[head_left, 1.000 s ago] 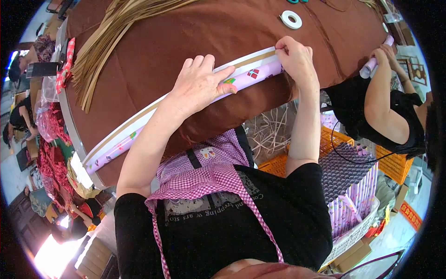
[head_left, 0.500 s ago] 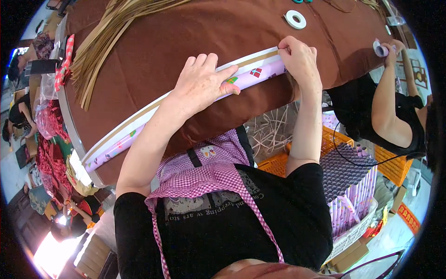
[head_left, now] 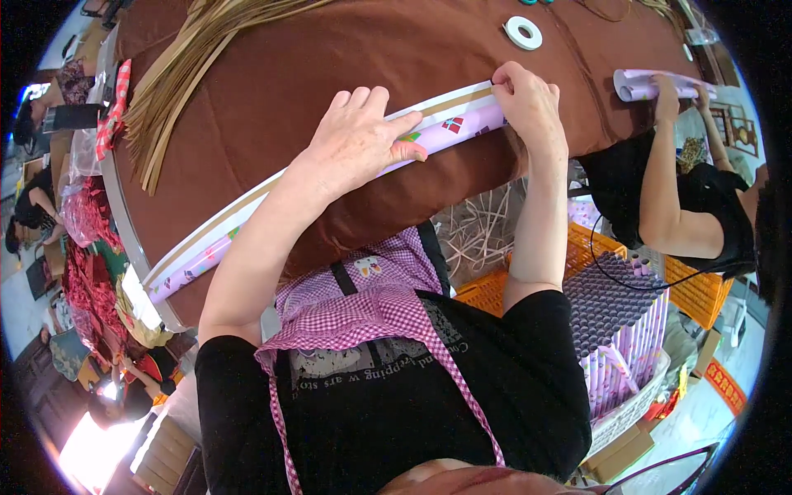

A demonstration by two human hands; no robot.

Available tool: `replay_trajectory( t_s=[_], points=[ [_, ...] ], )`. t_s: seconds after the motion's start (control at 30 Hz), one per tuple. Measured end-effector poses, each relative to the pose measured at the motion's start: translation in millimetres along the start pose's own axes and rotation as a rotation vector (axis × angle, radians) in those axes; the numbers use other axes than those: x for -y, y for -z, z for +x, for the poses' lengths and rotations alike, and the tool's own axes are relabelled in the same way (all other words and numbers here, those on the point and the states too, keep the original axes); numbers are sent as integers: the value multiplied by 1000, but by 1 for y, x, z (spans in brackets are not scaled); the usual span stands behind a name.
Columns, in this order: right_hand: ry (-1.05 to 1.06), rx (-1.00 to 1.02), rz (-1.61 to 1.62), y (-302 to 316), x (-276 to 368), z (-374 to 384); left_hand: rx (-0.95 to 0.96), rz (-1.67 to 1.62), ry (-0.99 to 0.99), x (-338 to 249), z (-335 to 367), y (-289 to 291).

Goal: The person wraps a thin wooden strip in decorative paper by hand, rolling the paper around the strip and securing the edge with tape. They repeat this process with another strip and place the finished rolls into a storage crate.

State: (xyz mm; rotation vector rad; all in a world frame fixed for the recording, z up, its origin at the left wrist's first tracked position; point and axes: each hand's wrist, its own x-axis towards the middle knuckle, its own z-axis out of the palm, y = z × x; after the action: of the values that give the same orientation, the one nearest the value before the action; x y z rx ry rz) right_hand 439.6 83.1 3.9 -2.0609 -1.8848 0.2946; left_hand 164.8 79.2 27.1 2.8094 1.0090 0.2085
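Observation:
A long roll of lilac wrapping paper (head_left: 466,129) with small coloured prints lies slantwise along the near edge of the brown-covered table (head_left: 396,49). Along its white border runs a narrow tan strip (head_left: 456,104). My left hand (head_left: 351,140) rests flat across the roll, fingers spread, its thumb on the printed side. At the roll's right end, my right hand (head_left: 530,103) is closed in a pinch on the end of the tan strip. The fingertips partly hide what is between them.
A bundle of long tan strips (head_left: 177,78) lies at the table's far left, and a white tape roll (head_left: 523,33) at the far right. On the right a co-worker's hands hold a lilac paper roll (head_left: 652,85). Below stands a white basket (head_left: 635,412) of finished rolls beside orange crates (head_left: 700,289).
My hands stay almost in place on the roll. The co-worker's arms have shifted, and their lilac paper now lies lengthwise across the table edge, showing more of its length.

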Motion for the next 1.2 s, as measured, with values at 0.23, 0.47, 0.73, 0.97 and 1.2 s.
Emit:
replay_trajectory(
  t_s=[0.23,0.47,0.73,0.97,1.2],
  points=[
    [-3,-7,6,-1,4,-3,63,-12,-19,0,18,-6],
    [5,-55,19,-4,-1,-5,126,-28,-53,-6,57,-11],
    [36,-95,4,-5,2,-7,194,5,-81,-16,91,-16],
    [9,-128,-39,-8,3,-9,164,-8,-44,-20,94,-23],
    [-87,-204,-42,-3,-3,-11,164,-43,-25,-26,93,-16]
  ],
)
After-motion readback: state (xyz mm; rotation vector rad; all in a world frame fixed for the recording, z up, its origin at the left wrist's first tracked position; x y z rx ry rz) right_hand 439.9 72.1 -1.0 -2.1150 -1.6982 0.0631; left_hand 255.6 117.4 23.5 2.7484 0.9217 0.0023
